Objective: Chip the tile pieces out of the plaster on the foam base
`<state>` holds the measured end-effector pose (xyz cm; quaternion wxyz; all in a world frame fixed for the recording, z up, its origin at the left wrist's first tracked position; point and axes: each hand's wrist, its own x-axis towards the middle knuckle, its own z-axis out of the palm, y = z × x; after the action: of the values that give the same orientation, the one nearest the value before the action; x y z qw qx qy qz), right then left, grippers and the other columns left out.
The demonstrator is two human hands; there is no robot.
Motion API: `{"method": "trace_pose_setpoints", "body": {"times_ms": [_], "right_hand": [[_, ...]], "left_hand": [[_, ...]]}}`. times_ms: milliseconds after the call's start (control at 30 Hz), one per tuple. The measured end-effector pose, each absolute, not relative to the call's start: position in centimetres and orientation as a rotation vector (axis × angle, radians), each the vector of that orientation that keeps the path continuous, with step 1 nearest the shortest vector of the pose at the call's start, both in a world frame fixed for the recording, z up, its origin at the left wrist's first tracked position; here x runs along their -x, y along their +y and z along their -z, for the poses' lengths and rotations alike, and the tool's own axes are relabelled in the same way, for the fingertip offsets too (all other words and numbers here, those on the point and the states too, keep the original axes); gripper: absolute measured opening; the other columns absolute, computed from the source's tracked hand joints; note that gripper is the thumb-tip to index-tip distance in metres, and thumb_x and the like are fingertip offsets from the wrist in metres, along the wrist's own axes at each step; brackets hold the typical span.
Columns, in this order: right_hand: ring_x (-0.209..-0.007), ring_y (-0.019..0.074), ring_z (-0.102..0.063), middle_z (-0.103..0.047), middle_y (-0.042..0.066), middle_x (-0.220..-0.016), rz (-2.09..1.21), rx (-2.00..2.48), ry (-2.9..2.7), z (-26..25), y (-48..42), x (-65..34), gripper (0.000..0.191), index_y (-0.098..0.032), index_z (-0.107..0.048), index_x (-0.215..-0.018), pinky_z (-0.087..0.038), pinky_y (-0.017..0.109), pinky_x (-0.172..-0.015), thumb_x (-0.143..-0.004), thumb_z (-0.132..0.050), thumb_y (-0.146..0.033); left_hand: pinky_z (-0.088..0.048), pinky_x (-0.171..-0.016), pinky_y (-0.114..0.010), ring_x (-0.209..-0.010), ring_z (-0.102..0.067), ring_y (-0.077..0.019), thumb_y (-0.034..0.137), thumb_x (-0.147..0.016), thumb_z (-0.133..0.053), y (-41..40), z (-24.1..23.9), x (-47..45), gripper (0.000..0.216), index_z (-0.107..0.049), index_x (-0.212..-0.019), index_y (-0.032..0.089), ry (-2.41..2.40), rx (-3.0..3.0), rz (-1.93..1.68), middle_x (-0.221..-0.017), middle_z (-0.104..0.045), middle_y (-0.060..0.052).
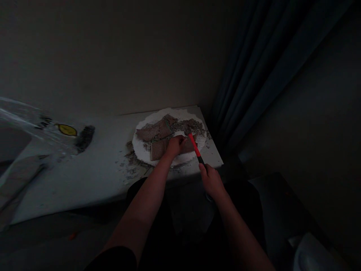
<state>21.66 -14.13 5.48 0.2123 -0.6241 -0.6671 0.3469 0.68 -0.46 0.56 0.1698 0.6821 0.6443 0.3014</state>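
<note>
My right hand [211, 180] is closed around the black grip of a hammer [195, 146] with a red shaft. Its head rests among grey rubble on a round white slab [169, 114]. Several flat brown broken pieces [153, 132] lie on that slab. My left hand [175, 145] presses down on one brown piece [158, 149] near the slab's front edge, fingers curled over it, right beside the hammer shaft.
The slab sits at the right end of a pale table [93, 173] against a wall. Grey crumbs [129, 167] litter the table beside it. A clear plastic bag with a yellow label [67, 130] lies at the left. A dark curtain [262, 67] hangs at the right.
</note>
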Motion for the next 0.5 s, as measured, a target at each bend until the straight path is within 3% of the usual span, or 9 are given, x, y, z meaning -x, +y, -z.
{"method": "trace_pose_setpoints", "body": {"times_ms": [500], "right_hand": [[-0.073, 0.0219, -0.061, -0.067, 0.011, -0.077, -0.972, 1.760, -1.829, -5.92, -13.80, -21.38, 0.041, -0.019, -0.060, -0.085, -0.031, 0.028, -0.062, -0.099, -0.035, -0.048]], "left_hand": [[-0.045, -0.071, -0.030, -0.075, -0.061, -0.0192, 0.038, -0.088, -0.047, -0.47, -0.62, -0.84, 0.029, -0.067, -0.085, 0.017, 1.846, -1.979, -0.784, -0.082, -0.071, -0.008]]}}
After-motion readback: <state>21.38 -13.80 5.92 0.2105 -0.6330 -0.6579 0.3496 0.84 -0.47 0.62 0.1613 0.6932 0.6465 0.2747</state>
